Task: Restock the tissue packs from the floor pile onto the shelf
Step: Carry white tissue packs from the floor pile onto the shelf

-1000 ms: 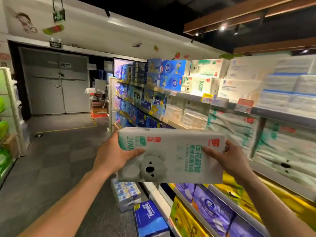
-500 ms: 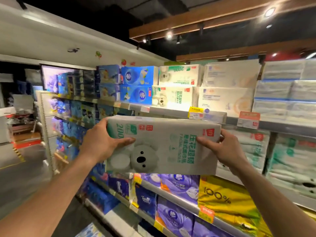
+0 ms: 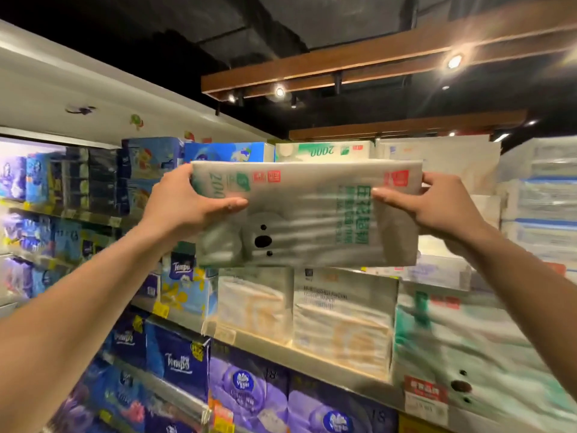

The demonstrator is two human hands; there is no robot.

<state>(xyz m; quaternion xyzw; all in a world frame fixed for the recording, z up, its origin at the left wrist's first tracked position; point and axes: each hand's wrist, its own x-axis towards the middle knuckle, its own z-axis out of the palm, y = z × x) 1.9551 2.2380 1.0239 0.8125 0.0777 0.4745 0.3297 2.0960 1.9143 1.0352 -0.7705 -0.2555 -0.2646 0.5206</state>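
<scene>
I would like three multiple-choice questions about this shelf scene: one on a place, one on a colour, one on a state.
1. Where is the koala tissue pack?
A. on the floor
B. in the air before the top shelf
C. on the bottom shelf

2. What colour is the large print on that pack?
A. green
B. black
C. yellow

3. How is the pack held?
A. by one hand
B. by nobody
C. by both hands

Answers: 1 B, it is raised level with the top shelf packs. 2 A, the characters are green. 3 C, the left hand and right hand grip its ends.
</scene>
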